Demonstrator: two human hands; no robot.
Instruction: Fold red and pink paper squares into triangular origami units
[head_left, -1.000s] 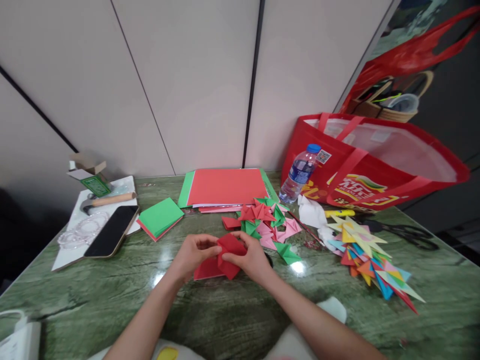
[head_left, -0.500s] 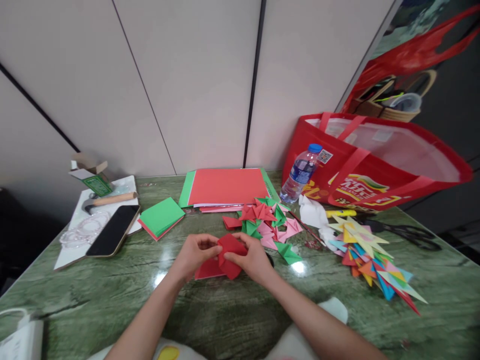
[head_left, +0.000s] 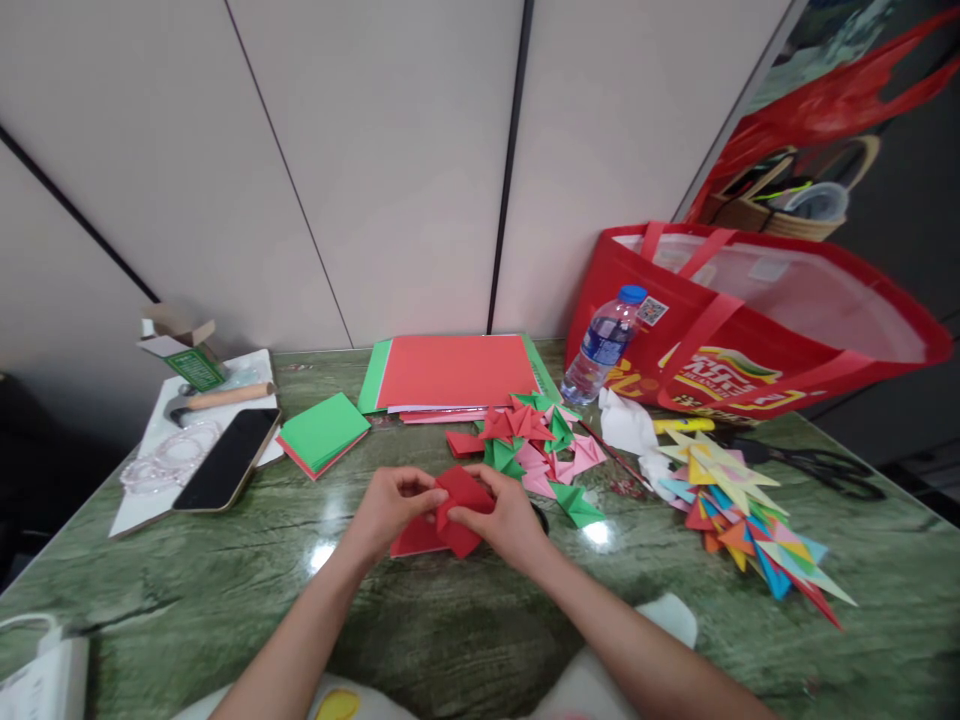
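Note:
Between both hands is a partly folded red sheet of paper (head_left: 463,490), held just above the table. My left hand (head_left: 397,505) pinches its left side between thumb and fingers. My right hand (head_left: 502,510) grips the right side, its thumb pressed on the front of the fold. Beneath them lies a small stack of red paper (head_left: 417,538), partly covered by the hands. Behind and to the right is a pile of folded red, green and pink paper pieces (head_left: 525,440). A dark round object is partly hidden behind my right hand.
Green paper squares (head_left: 322,432) and a phone (head_left: 229,460) lie left. Large coloured sheets (head_left: 457,372) rest by the wall. A water bottle (head_left: 604,345), red bag (head_left: 750,330), scissors (head_left: 832,468) and colourful folded paper stars (head_left: 750,520) are on the right.
The red paper's fold has shifted very slightly in the fingers. Both hands keep their grip in almost the same place.

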